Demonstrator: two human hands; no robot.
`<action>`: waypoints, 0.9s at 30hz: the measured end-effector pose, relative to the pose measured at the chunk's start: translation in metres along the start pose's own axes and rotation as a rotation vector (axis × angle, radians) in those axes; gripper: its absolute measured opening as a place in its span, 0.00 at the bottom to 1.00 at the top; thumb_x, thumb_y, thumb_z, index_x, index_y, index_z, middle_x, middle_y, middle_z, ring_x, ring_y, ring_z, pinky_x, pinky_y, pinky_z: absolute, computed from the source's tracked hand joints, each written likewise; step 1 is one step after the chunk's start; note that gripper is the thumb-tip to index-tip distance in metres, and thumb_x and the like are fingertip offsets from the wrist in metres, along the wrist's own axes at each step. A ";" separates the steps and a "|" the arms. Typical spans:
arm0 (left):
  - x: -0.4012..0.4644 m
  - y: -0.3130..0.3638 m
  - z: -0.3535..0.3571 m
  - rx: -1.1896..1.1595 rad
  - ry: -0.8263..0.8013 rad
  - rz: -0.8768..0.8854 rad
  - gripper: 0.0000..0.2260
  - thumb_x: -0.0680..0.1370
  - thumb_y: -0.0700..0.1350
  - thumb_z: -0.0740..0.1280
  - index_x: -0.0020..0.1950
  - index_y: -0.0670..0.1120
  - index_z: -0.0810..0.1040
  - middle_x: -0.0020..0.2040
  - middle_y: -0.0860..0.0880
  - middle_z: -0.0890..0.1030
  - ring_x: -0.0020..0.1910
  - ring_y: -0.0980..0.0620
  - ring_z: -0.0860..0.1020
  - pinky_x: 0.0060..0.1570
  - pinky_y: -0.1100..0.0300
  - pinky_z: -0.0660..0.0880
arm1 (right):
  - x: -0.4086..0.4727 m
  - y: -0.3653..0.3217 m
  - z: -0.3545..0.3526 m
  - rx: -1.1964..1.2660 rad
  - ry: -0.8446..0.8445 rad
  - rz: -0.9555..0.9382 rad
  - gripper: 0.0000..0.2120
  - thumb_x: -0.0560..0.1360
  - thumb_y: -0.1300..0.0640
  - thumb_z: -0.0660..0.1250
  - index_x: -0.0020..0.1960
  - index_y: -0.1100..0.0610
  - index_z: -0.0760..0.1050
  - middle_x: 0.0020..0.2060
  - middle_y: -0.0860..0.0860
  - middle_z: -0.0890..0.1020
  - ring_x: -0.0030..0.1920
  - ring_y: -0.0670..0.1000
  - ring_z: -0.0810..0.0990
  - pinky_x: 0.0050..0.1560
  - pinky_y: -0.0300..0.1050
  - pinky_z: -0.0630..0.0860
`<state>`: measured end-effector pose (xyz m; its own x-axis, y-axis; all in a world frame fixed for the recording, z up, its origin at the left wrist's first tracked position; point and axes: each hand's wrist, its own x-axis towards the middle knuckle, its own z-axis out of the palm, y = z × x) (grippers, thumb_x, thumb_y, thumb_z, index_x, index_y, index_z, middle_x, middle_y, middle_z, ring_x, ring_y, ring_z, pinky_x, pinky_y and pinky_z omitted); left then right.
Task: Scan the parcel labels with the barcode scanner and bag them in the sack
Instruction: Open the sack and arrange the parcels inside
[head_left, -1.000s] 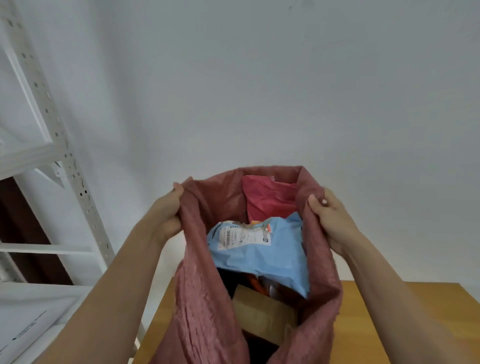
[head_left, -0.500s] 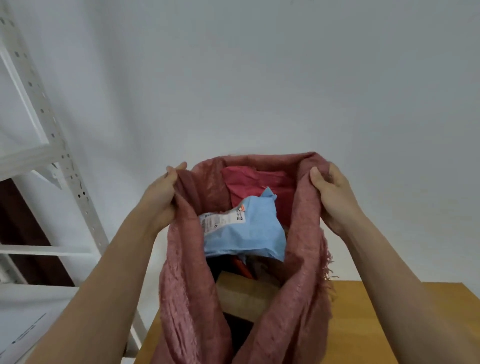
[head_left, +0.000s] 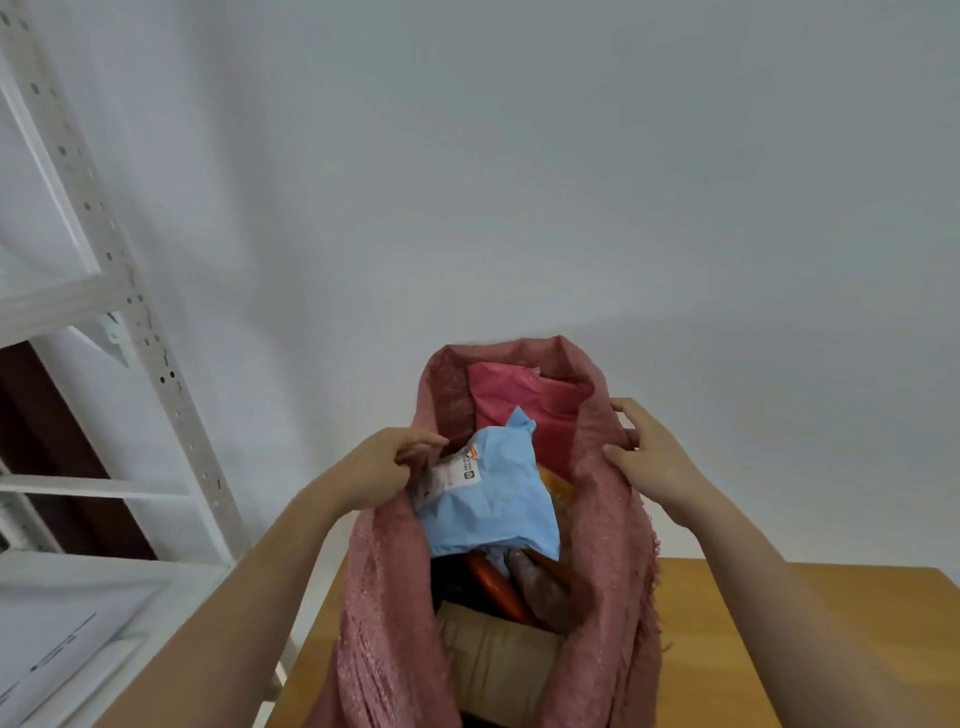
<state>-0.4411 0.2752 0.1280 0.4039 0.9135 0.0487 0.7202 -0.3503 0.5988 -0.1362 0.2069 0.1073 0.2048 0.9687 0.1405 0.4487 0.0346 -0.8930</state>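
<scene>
**Sack of parcels held open at its mouth by both hands**

Head view: Sack (head_left: 613, 545), a pink woven one, stands upright on the near left part of a wooden table (head_left: 727, 639), its mouth gaping toward the camera. The left hand (head_left: 387, 465) pinches the left edge of the mouth, thumb and curled fingers clamped on a fold of the fabric. The right hand (head_left: 652, 452) rests against the outside of the right edge; its thumb presses the fabric, and the fingers are spread and only loosely bent, with the upper ones lifted clear of the cloth.

Inside, a light blue parcel (head_left: 498, 499) lies uppermost, tilted, with a white printed label (head_left: 451, 474) at its left end, close to the left hand's fingers. Behind it, against the far wall of the sack, sits a red parcel (head_left: 524, 402). Below the blue one an orange item (head_left: 493, 584) shows, partly hidden, and nearest the camera lies a brown cardboard parcel (head_left: 498, 654). Other dark contents between them are too shadowed to make out.

To the left stands a white metal shelf rack (head_left: 140, 322) with perforated uprights, and a plain white wall (head_left: 519, 182) fills the far side.
</scene>
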 end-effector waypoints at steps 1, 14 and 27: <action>0.001 -0.001 -0.001 0.026 0.046 -0.010 0.30 0.72 0.28 0.55 0.69 0.51 0.74 0.52 0.48 0.82 0.48 0.55 0.78 0.41 0.72 0.70 | 0.000 0.001 0.000 -0.051 0.004 -0.016 0.27 0.76 0.71 0.59 0.71 0.51 0.70 0.65 0.54 0.77 0.63 0.56 0.76 0.64 0.57 0.74; 0.002 0.021 0.002 -0.634 0.141 -0.322 0.18 0.75 0.27 0.52 0.53 0.31 0.80 0.49 0.33 0.82 0.36 0.49 0.82 0.32 0.64 0.78 | 0.006 0.007 0.018 -0.031 0.045 0.047 0.23 0.74 0.71 0.55 0.37 0.49 0.82 0.41 0.44 0.83 0.49 0.54 0.83 0.41 0.30 0.76; -0.005 0.002 0.034 0.172 0.315 -0.223 0.09 0.82 0.49 0.59 0.46 0.45 0.72 0.53 0.43 0.66 0.52 0.43 0.69 0.55 0.51 0.70 | -0.001 0.011 0.030 -0.219 0.019 -0.235 0.22 0.67 0.70 0.71 0.28 0.52 0.62 0.25 0.43 0.66 0.28 0.43 0.64 0.32 0.34 0.63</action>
<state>-0.4229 0.2633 0.1017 0.0540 0.9801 0.1908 0.8648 -0.1414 0.4818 -0.1575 0.2136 0.0847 0.0886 0.9357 0.3414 0.6617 0.2009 -0.7224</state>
